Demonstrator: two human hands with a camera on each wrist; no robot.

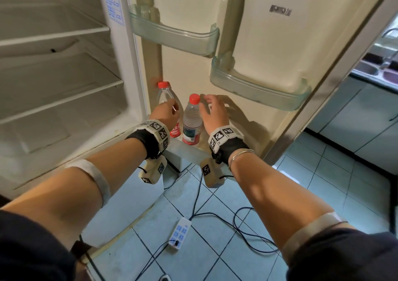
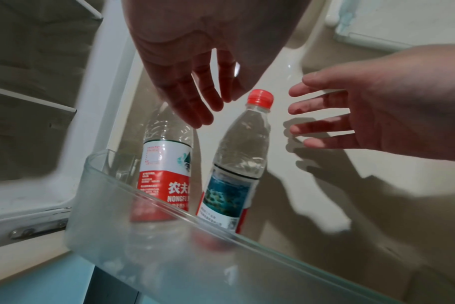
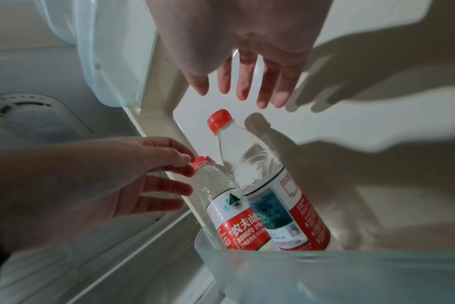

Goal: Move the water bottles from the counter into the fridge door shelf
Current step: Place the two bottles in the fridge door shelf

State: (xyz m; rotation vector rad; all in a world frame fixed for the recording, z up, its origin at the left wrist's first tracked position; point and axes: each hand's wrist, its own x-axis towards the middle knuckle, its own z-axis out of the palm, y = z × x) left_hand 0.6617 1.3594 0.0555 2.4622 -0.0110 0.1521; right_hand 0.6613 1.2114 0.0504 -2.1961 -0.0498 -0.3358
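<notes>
Nearest the camera, two bare forearms with tagged wrist bands were seen reaching over a tiled floor (image 1: 247,194), on which a power strip (image 1: 180,233) and cables lay. Further in, the left hand (image 1: 165,113) was held just beside the left bottle (image 1: 167,96), its fingers (image 2: 195,107) loosely spread and clamped on nothing; in the head view some contact with the bottle's shoulder could not be ruled out. The right hand (image 1: 213,111) was held just beside the right bottle (image 1: 192,119), its fingers (image 3: 262,90) apart and straight, with a clear gap to the red cap in the wrist views. Both bottles were found standing upright, side by side and touching or nearly so, inside the bottom door shelf (image 2: 169,232) at its hinge end, behind the clear front wall. Beyond them, two upper door shelves (image 1: 172,35) and the fridge's inner shelves (image 1: 53,33) were seen bare. A counter (image 1: 374,69) with a sink was glimpsed far right; no bottles could be made out on it. The task was judged done or nearly so for these two bottles, with only the withdrawal of the hands left, unless more bottles waited out of view.
</notes>
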